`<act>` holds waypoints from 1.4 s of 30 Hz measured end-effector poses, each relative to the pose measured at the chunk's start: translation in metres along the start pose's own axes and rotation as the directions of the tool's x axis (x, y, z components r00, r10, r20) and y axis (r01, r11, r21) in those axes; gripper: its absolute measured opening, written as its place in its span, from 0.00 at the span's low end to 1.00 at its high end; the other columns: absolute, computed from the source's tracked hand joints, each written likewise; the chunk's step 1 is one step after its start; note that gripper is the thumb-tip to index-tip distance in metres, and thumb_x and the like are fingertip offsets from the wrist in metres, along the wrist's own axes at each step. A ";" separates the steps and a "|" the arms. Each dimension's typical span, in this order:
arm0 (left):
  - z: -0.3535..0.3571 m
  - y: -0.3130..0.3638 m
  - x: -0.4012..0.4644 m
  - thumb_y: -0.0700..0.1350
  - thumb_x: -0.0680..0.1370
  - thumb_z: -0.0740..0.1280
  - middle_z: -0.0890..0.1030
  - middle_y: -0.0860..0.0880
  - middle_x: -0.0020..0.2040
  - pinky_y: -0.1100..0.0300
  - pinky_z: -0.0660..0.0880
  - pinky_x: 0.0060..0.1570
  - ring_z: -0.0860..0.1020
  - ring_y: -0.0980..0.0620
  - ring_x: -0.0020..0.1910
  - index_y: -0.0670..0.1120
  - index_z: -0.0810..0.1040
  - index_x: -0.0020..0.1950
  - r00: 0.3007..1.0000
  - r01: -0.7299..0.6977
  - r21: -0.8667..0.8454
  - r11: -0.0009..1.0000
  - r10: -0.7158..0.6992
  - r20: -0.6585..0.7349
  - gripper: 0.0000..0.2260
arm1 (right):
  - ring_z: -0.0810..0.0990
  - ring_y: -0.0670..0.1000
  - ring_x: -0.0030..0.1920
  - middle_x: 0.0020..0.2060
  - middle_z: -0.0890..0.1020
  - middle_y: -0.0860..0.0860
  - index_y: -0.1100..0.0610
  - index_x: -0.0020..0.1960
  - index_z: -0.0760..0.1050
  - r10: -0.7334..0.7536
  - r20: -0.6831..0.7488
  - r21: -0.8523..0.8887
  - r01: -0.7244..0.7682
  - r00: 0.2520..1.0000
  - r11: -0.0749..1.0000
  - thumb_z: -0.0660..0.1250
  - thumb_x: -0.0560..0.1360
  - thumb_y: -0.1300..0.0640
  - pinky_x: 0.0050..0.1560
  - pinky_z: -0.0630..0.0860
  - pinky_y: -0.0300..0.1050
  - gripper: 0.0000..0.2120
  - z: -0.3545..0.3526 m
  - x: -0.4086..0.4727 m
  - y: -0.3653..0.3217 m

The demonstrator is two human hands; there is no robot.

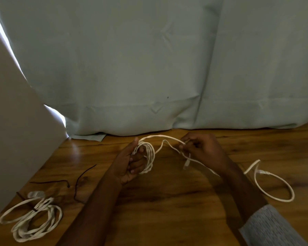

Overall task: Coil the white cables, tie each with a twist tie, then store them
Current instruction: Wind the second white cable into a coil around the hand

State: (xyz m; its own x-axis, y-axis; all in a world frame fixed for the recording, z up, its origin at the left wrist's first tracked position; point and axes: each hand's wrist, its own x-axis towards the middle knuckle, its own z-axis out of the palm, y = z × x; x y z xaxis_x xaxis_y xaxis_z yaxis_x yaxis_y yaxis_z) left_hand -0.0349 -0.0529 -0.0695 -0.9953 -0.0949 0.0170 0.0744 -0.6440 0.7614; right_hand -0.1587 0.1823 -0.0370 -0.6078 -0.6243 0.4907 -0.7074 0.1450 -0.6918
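Observation:
My left hand (128, 162) grips a small coil of white cable (148, 157), its loops wound around the fingers. From the coil a loose strand arcs right to my right hand (201, 148), which pinches the cable near its clear plug (186, 165). A second white cable (274, 185) lies as a loose loop on the table at the right. A third white cable (34, 219) lies coiled at the front left, with a dark twist tie (28, 201) around it. Two loose dark twist ties (82, 176) lie on the wood left of my left arm.
The wooden table (167, 201) runs to a pale green curtain (149, 68) at the back. A grey-white wall or panel (16, 139) borders the table on the left.

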 end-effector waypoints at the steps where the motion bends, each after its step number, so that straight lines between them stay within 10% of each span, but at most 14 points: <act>1: 0.000 -0.001 0.000 0.54 0.83 0.54 0.62 0.53 0.19 0.71 0.56 0.15 0.59 0.59 0.13 0.41 0.75 0.35 1.000 0.003 0.002 1.000 -0.003 0.000 0.23 | 0.87 0.52 0.39 0.38 0.87 0.51 0.53 0.47 0.85 0.056 0.014 0.087 -0.057 0.998 0.995 0.74 0.75 0.57 0.41 0.84 0.56 0.02 -0.002 0.000 0.000; 7: 0.004 -0.011 0.001 0.52 0.83 0.52 0.63 0.52 0.20 0.71 0.59 0.16 0.60 0.59 0.14 0.38 0.76 0.38 0.996 0.065 0.072 0.995 -0.068 0.050 0.24 | 0.84 0.49 0.38 0.37 0.87 0.46 0.47 0.49 0.86 -0.146 -0.091 -0.569 0.069 0.985 0.820 0.73 0.75 0.50 0.38 0.77 0.44 0.05 -0.010 0.004 0.019; 16: 0.004 -0.007 0.000 0.55 0.72 0.75 0.61 0.53 0.19 0.70 0.54 0.17 0.53 0.57 0.16 0.39 0.80 0.37 0.988 0.001 -0.004 1.000 -0.001 0.154 0.19 | 0.82 0.49 0.38 0.42 0.84 0.52 0.57 0.58 0.82 -0.339 -0.327 -0.394 0.199 0.882 0.898 0.68 0.80 0.56 0.41 0.80 0.48 0.09 0.006 0.002 -0.002; 22: -0.010 0.004 0.002 0.53 0.84 0.56 0.64 0.50 0.24 0.63 0.63 0.19 0.62 0.54 0.19 0.34 0.78 0.48 0.928 0.068 -0.275 0.959 0.040 0.371 0.23 | 0.82 0.48 0.51 0.53 0.83 0.46 0.47 0.66 0.75 -0.187 -0.103 -0.313 0.146 0.977 0.939 0.69 0.75 0.59 0.50 0.79 0.45 0.21 0.038 0.000 -0.029; 29: 0.004 0.003 -0.004 0.54 0.79 0.58 0.62 0.53 0.18 0.71 0.51 0.17 0.58 0.60 0.12 0.39 0.79 0.33 0.999 0.027 0.051 0.998 -0.025 -0.033 0.23 | 0.76 0.44 0.58 0.64 0.76 0.49 0.49 0.78 0.62 -0.151 -0.108 -0.210 0.126 0.983 0.970 0.72 0.74 0.62 0.56 0.77 0.42 0.36 0.070 -0.007 -0.040; 33: -0.005 0.004 -0.004 0.53 0.75 0.72 0.63 0.53 0.19 0.70 0.58 0.16 0.55 0.57 0.15 0.38 0.80 0.38 0.984 0.090 -0.020 0.996 -0.086 0.155 0.18 | 0.80 0.45 0.43 0.56 0.82 0.51 0.53 0.71 0.74 -0.076 -0.239 -0.066 0.062 0.968 0.996 0.64 0.82 0.62 0.45 0.82 0.47 0.18 0.074 -0.006 -0.036; 36: -0.009 0.004 -0.002 0.54 0.83 0.59 0.65 0.50 0.24 0.65 0.64 0.20 0.61 0.55 0.19 0.34 0.79 0.48 0.909 0.165 -0.149 0.975 -0.092 0.407 0.23 | 0.78 0.41 0.26 0.43 0.83 0.48 0.51 0.67 0.79 0.081 -0.226 0.229 -0.028 0.971 0.973 0.61 0.84 0.59 0.26 0.75 0.37 0.15 0.070 -0.005 -0.033; 42: -0.001 0.003 -0.003 0.55 0.85 0.53 0.67 0.49 0.27 0.63 0.60 0.21 0.56 0.58 0.19 0.31 0.75 0.58 0.842 0.123 -0.224 0.967 0.018 0.539 0.26 | 0.81 0.45 0.50 0.53 0.85 0.48 0.49 0.71 0.75 0.023 -0.139 -0.154 -0.045 0.990 0.987 0.61 0.83 0.59 0.55 0.77 0.41 0.18 0.079 -0.008 -0.023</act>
State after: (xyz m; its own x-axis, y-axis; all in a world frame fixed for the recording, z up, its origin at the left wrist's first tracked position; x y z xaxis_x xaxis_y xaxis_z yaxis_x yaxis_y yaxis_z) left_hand -0.0321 -0.0555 -0.0675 -0.8697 0.3182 0.3773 -0.0369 -0.8042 0.5932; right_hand -0.1092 0.1231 -0.0665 -0.6685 -0.5077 0.5435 -0.7265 0.2897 -0.6231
